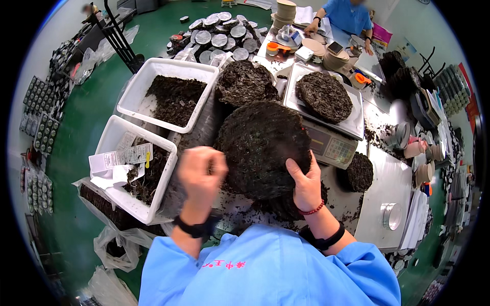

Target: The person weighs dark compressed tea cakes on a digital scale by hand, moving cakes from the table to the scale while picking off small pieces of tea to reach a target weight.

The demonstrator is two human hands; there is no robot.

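My right hand [308,181] grips the lower right edge of a large round cake of dried dark seaweed [264,149], its thumb on the face. Just left of the cake is my left hand [203,168], blurred, its fingers curled; whether it pinches anything cannot be told. Behind the held cake lies another thick seaweed cake [245,82]. A thinner round one [324,96] rests on a white tray [358,128] over a digital scale [327,143]. A small seaweed stack [356,172] stands right of the scale.
Two white plastic bins [174,65] [111,130] with loose seaweed stand at the left, the nearer also holding papers [126,157]. A co-worker in blue [346,17] is at the table's far end. Orange tape dispensers [272,48], cardboard discs [314,46] and a clear round container [392,216] lie about.
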